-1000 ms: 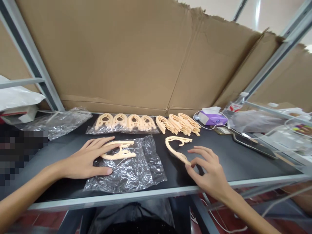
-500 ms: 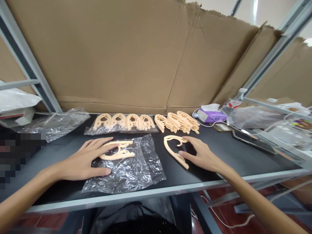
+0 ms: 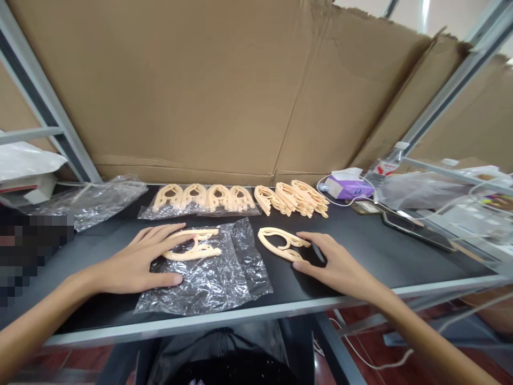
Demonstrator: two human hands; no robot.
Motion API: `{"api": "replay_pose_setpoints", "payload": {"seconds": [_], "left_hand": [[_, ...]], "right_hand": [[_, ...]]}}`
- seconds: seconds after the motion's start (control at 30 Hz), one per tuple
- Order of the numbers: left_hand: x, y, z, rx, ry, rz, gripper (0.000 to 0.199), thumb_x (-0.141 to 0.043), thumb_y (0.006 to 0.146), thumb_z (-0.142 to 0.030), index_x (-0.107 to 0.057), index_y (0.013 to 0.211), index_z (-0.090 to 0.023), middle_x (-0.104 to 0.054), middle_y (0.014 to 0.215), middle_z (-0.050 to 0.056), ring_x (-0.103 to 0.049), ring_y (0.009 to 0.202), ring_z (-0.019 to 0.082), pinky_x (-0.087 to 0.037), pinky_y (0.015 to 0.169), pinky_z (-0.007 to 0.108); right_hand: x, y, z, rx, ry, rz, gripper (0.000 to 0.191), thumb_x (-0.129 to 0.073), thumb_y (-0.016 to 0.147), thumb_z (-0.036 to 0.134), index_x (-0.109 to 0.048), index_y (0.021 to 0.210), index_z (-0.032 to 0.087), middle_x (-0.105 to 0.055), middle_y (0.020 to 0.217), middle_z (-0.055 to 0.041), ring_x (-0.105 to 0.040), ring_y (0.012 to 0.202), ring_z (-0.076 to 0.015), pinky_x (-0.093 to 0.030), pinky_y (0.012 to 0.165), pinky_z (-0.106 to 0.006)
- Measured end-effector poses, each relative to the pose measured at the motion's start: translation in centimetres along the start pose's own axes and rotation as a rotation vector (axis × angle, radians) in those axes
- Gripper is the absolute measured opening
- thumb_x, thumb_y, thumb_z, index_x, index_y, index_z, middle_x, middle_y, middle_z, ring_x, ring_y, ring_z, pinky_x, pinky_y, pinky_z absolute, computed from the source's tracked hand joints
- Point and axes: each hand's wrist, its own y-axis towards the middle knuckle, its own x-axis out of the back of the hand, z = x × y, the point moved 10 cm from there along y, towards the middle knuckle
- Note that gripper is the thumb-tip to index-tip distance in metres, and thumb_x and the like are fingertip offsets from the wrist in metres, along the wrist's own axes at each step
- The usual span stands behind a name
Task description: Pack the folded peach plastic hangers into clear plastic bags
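My left hand (image 3: 144, 256) lies flat with fingers spread over a cream folding hanger (image 3: 194, 253) and a clear plastic bag (image 3: 208, 289). That hanger rests on the bag, its two arms pointing right, its curved end partly under my fingers. To the right of the bag, my right hand (image 3: 331, 262) grips a second cream folding hanger (image 3: 276, 250) by its two arm ends, thumb on the near arm and fingers at the far one. The bend of this hanger faces left.
Bagged hangers (image 3: 200, 199) line the back of the black table (image 3: 385, 256), beside a loose pile of hangers (image 3: 296, 199). A purple tissue pack (image 3: 348, 184), a bottle (image 3: 390, 163) and a dark tablet-like slab (image 3: 417, 231) lie right. More plastic bags (image 3: 100, 200) lie left.
The hanger at my right hand has turned, its bend moving left and its two arms coming closer together. My right fingers stay at its ends. My left hand has barely moved.
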Motion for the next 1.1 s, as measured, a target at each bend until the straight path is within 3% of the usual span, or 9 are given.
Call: {"api": "replay_pose_setpoints", "payload": {"seconds": [0.23,0.4,0.5,0.63,0.73,0.83,0.97,1.1], "left_hand": [[-0.3,0.0,0.0,-0.006,0.012,0.022,0.083,-0.057,0.088,-0.072,-0.022,0.159,-0.046,-0.017,0.169,0.001,-0.018,0.152,0.042,-0.024,0.117,0.067],[-0.2,0.0,-0.1,0.007,0.009,0.02,0.084,-0.058,0.086,-0.074,-0.024,0.158,-0.046,-0.018,0.169,0.001,-0.018,0.152,0.043,-0.024,0.117,0.066],[0.0,0.0,-0.5,0.005,-0.001,0.031,0.084,-0.056,0.087,-0.074,-0.024,0.158,-0.045,-0.018,0.169,0.003,-0.017,0.152,0.042,-0.023,0.117,0.066],[0.1,0.0,-0.9,0.019,-0.022,0.043,0.085,-0.055,0.086,-0.076,-0.024,0.159,-0.043,-0.02,0.168,0.005,-0.018,0.152,0.041,-0.022,0.117,0.066],[0.2,0.2,-0.9,0.028,-0.035,0.041,0.086,-0.054,0.087,-0.076,-0.024,0.159,-0.042,-0.021,0.168,0.005,-0.018,0.152,0.041,-0.021,0.118,0.065],[0.2,0.2,-1.0,0.03,-0.05,0.047,0.083,-0.052,0.088,-0.075,-0.024,0.159,-0.042,-0.02,0.168,0.004,-0.017,0.152,0.04,-0.02,0.118,0.065],[0.4,0.0,-1.1,0.031,-0.074,0.046,0.079,-0.049,0.091,-0.074,-0.027,0.159,-0.04,-0.021,0.168,0.004,-0.017,0.152,0.039,-0.02,0.119,0.064],[0.3,0.0,-1.2,0.039,-0.068,0.05,0.082,-0.05,0.089,-0.076,-0.026,0.159,-0.04,-0.022,0.168,0.004,-0.017,0.152,0.039,-0.019,0.119,0.063]], "right_hand": [[0.5,-0.2,0.4,0.078,-0.003,-0.051,0.048,-0.069,0.083,0.051,-0.066,0.123,0.023,-0.07,0.126,-0.0094,-0.065,0.117,-0.03,-0.052,0.102,-0.049],[2.1,-0.8,0.9,0.088,0.082,-0.105,0.042,-0.074,0.078,0.049,-0.074,0.111,0.022,-0.076,0.115,-0.0082,-0.071,0.104,-0.0288,-0.055,0.098,-0.044],[2.9,-1.1,-0.3,-0.044,0.209,-0.082,0.037,-0.078,0.071,0.051,-0.08,0.094,0.023,-0.079,0.107,-0.0083,-0.072,0.102,-0.0322,-0.056,0.095,-0.045],[2.0,-1.7,-3.0,-0.321,0.557,0.034,0.045,-0.083,0.061,0.06,-0.083,0.083,0.02,-0.08,0.089,-0.0122,-0.075,0.087,-0.0338,-0.06,0.083,-0.045],[1.6,-1.9,-2.9,-0.361,0.803,0.046,0.047,-0.086,0.058,0.062,-0.084,0.079,0.02,-0.08,0.084,-0.0147,-0.075,0.082,-0.0312,-0.061,0.083,-0.044],[2.4,-1.5,-1.1,-0.233,0.837,-0.024,0.042,-0.087,0.058,0.059,-0.084,0.081,0.025,-0.081,0.096,-0.0135,-0.075,0.093,-0.0319,-0.061,0.087,-0.042],[3.9,-0.9,2.8,0.056,0.549,-0.151,0.028,-0.089,0.063,0.046,-0.084,0.084,0.029,-0.079,0.11,-0.0092,-0.074,0.103,-0.0313,-0.06,0.092,-0.041],[3.4,-0.6,5.6,0.261,0.335,-0.136,0.026,-0.085,0.07,0.04,-0.082,0.092,0.028,-0.078,0.112,-0.0084,-0.075,0.1,-0.0291,-0.061,0.089,-0.041]]}}
